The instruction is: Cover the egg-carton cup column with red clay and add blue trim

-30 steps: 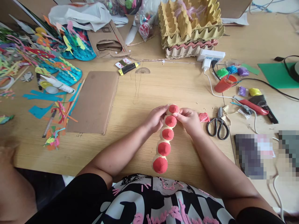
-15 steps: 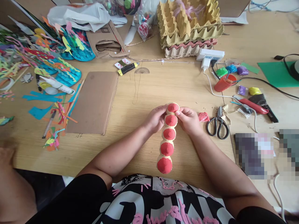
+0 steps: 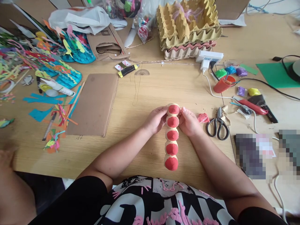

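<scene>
A strip of egg carton, its several bumps covered in red on top and pale yellow at the rims, is held up in front of my chest. My left hand pinches its far end from the left, thumb along the edge. At the same end, my right hand is closed against the right edge, its thumb beside the strip and its other fingers partly hidden. Just right of that hand lies a small red packet, with black-handled scissors beyond it.
At left are a cardboard sheet, paper scraps and a glue bottle. Egg trays are stacked at the back, near a power strip with cables. An orange cup and clay packets sit at right. Another person's arm shows at lower left.
The strip's near end has swung to the right, so it now hangs straighter. My right thumb has moved off its top face to the side. My left hand keeps its hold.
</scene>
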A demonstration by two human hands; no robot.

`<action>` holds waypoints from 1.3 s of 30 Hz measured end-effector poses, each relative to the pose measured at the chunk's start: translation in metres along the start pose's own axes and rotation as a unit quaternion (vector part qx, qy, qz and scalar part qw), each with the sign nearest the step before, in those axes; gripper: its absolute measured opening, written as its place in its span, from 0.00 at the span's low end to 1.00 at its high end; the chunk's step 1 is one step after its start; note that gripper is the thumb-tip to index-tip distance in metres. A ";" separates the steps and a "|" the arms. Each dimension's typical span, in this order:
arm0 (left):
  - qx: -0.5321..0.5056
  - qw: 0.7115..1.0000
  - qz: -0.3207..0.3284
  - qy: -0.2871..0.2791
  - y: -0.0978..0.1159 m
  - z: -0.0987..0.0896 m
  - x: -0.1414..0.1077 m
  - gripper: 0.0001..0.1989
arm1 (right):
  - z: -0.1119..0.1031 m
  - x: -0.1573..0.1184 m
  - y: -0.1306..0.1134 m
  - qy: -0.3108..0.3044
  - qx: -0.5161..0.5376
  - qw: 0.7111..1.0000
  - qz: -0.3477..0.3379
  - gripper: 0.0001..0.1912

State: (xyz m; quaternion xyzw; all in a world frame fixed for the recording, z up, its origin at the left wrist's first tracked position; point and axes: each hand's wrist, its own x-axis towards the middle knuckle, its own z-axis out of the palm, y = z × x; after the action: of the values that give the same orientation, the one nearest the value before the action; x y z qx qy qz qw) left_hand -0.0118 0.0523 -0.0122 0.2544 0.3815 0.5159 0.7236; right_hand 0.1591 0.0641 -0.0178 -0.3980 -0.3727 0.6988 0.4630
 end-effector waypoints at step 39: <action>0.078 0.994 0.077 -0.012 0.011 0.001 0.000 0.42 | 0.005 0.003 0.006 -0.010 0.071 0.997 0.021 0.30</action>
State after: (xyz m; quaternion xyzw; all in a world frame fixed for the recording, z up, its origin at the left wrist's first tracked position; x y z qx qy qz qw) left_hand -0.0170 0.0560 -0.0026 0.3444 0.3909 0.5355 0.6647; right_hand 0.1523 0.0641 -0.0216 -0.3650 -0.3178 0.7370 0.4718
